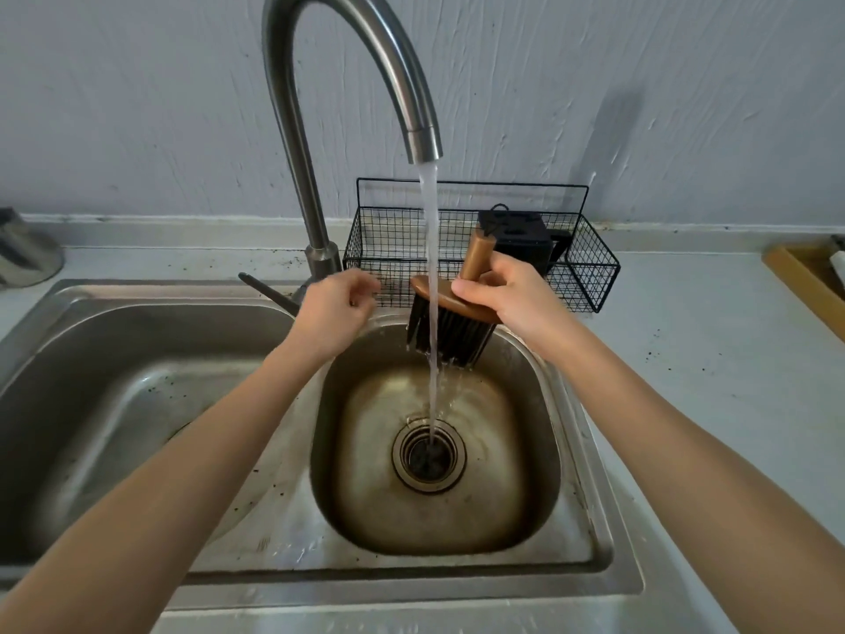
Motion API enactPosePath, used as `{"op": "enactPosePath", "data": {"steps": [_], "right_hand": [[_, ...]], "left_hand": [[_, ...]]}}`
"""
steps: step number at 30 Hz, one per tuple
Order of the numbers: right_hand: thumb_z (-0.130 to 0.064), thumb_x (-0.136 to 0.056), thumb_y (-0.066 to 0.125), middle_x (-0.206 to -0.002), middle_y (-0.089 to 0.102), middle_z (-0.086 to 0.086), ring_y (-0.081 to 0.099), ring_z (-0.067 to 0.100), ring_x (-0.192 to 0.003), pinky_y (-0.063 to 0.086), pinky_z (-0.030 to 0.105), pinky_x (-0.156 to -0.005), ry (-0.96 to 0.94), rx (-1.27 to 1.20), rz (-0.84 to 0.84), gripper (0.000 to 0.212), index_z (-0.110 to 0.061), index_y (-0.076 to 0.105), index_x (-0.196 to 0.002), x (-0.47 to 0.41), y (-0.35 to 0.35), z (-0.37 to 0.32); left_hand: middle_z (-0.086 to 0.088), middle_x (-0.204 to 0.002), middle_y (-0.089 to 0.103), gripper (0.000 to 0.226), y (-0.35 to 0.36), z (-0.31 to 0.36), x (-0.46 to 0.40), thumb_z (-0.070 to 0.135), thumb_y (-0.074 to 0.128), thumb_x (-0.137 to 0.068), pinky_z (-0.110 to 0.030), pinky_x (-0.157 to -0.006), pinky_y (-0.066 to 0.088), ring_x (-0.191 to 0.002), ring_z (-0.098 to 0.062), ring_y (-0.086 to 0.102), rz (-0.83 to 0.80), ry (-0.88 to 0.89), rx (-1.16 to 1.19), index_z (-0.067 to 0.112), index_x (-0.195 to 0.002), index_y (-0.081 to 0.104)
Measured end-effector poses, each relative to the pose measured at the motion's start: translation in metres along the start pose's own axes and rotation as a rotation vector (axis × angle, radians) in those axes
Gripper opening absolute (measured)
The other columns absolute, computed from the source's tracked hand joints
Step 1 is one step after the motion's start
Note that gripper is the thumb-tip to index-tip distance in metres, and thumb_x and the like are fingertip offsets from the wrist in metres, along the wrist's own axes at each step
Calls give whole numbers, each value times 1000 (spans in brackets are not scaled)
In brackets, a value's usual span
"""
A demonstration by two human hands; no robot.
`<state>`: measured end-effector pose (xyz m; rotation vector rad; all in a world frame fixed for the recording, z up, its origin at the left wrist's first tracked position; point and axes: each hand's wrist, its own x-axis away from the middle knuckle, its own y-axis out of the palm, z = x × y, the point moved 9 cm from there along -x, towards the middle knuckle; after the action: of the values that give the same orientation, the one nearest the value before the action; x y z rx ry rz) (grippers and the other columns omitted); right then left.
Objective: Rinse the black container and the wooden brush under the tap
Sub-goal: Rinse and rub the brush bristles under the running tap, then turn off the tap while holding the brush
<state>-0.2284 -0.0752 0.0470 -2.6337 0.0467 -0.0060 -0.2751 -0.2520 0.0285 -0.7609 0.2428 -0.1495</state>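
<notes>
My right hand (507, 292) grips the wooden brush (473, 263) by its handle and oval head, black bristles (450, 334) pointing down over the small right sink basin (361, 496). Water streams from the curved steel tap (423, 135) and runs down across the front of the bristles into the drain (429, 455). My left hand (336, 306) hovers just left of the brush with its fingers loosely curled and nothing in it. The black container (519, 237) stands in the black wire basket (590, 276) behind the brush, partly hidden by my right hand.
A larger steel basin (114, 404) lies to the left. The tap's lever (267, 292) sticks out leftward at its base. A metal object (23, 253) sits on the counter at far left, a wooden tray (809, 286) at far right. The wall stands close behind.
</notes>
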Motion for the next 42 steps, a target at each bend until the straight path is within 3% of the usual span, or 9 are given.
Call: {"op": "enactPosePath", "data": {"steps": [5,9,12,15,24,32,35,39,42], "right_hand": [[-29,-84,59,-100,60,2,56,16,-92,36,17,-69,9,3,15,17,-20,59,-99,0,2,6],[-29,-84,60,-99,61,4,57,18,-93,39,22,-74,14,23,14,16,-20,59,-97,0,5,9],[-29,-84,59,-100,61,4,57,19,-95,39,27,-81,24,44,23,16,-19,59,-96,-1,6,13],[-29,-84,59,-101,61,6,57,21,-96,39,29,-84,33,42,34,16,-18,59,-97,-3,5,15],[-29,-84,59,-99,60,4,56,19,-93,38,25,-76,36,50,35,16,-17,59,-95,-6,9,12],[-29,-83,60,-104,61,8,57,22,-97,42,34,-89,39,51,33,22,-14,60,-99,-6,10,10],[-30,-83,60,-106,61,8,57,23,-99,42,35,-90,38,41,30,24,-14,60,-101,-5,10,9],[-30,-82,61,-111,61,6,56,21,-102,40,31,-88,23,43,63,23,-16,61,-101,-7,2,5],[-31,-81,63,-105,63,4,58,19,-98,41,28,-83,22,3,78,14,-21,62,-91,-9,-6,0]], "left_hand": [[-19,-128,40,41,-54,-64,13,1,52,-83,-33,-100,36,-116,-31,42,480,-378,131,-1,-122,42],[-21,-132,42,42,-41,-104,18,3,43,-85,-41,-98,40,-116,-35,46,409,-664,278,-2,-126,39],[-13,-118,51,48,-31,-102,8,0,37,-86,-35,-80,41,-98,-28,50,363,-646,389,1,-133,32],[-15,-125,51,61,-30,-103,-3,2,44,-85,-37,-87,43,-106,-27,50,335,-649,451,2,-141,21],[-26,-128,47,58,-32,-107,-25,11,53,-83,-35,-77,38,-115,-33,48,215,-637,353,-12,-131,32],[-25,-127,47,57,-32,-105,-23,13,55,-82,-34,-77,41,-113,-33,49,189,-632,333,-10,-129,33],[-19,-96,53,31,-41,-96,-22,11,51,-84,-25,-61,44,-79,-26,52,112,-597,250,-7,-108,54],[-26,-102,49,28,-67,-90,-14,8,53,-81,-43,-79,45,-91,-35,50,287,-562,256,-9,-104,54],[-14,-105,50,28,-70,-55,-5,6,54,-83,-32,-68,42,-82,-22,50,409,-403,286,1,-110,51]]}}
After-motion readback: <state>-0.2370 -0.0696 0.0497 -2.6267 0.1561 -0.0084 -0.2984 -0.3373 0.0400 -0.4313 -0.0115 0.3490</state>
